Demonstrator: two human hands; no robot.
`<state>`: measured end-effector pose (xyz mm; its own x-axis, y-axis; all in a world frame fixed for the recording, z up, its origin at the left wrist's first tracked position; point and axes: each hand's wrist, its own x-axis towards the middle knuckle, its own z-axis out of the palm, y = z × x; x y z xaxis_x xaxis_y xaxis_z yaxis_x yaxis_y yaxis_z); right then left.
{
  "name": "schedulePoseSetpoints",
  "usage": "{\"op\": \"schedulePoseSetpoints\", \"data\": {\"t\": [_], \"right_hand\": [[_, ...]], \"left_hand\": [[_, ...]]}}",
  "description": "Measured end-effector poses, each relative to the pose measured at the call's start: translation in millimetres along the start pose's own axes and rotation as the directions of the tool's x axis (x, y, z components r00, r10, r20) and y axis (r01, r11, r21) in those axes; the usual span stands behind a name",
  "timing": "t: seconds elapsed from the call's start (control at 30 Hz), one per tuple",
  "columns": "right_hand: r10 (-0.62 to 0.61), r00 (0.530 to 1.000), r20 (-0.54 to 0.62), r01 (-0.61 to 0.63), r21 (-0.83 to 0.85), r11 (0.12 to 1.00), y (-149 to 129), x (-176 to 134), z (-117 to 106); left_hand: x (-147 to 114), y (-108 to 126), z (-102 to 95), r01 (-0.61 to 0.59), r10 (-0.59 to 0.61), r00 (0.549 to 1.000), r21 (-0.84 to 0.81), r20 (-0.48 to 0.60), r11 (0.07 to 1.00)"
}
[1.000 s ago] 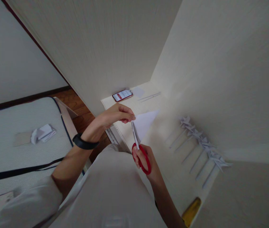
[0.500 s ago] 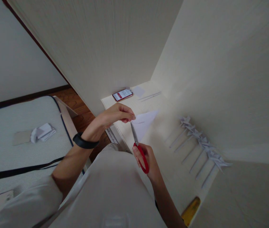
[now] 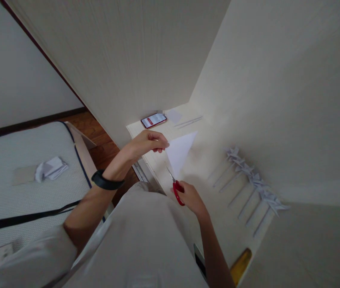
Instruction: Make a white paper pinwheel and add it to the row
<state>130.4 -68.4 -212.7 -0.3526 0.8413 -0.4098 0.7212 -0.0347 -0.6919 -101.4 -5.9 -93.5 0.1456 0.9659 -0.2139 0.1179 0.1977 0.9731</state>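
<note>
A white triangle of paper (image 3: 180, 150) hangs over the pale desk top, pinched at its left corner by my left hand (image 3: 155, 142). My right hand (image 3: 189, 195) grips a pair of red-handled scissors (image 3: 177, 191) just below the paper. The blades point up and to the left, apart from the paper, and look nearly closed. On the right side of the desk lies a row of several white paper pinwheels (image 3: 255, 182) on thin sticks.
Toward the back of the desk lie a phone (image 3: 154, 120), a small paper square (image 3: 174, 116) and thin sticks (image 3: 188, 121). A yellow object (image 3: 241, 265) rests near the front edge. Tall panels enclose the desk. At left, a mattress (image 3: 32, 144) bears crumpled white paper (image 3: 52, 168).
My right hand has drawn the scissors down, away from the paper, and turned them. The paper now hangs more open and flat to view, still in my left hand.
</note>
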Motion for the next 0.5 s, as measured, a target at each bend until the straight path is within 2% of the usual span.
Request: {"op": "schedulePoseSetpoints", "data": {"t": [0.1,0.2,0.33,0.5], "right_hand": [[0.098,0.985,-0.145,-0.12,-0.152,0.981,26,24,9],[0.147,0.957,-0.249,-0.206,-0.231,0.951,41,44,16],[0.159,0.918,-0.363,-0.262,-0.254,0.931,48,63,19],[0.154,0.862,-0.483,-0.281,-0.201,0.938,54,75,20]], "left_hand": [[0,-1,3.6,0.006,-0.006,1.0,0.005,-0.009,1.0],[-1,-2,7.9,0.016,-0.016,1.0,0.002,-0.005,1.0],[-1,-4,12.3,0.035,-0.035,0.999,0.0,0.028,0.999],[3,-6,16.9,0.034,-0.034,0.998,-0.013,0.048,0.999]]}}
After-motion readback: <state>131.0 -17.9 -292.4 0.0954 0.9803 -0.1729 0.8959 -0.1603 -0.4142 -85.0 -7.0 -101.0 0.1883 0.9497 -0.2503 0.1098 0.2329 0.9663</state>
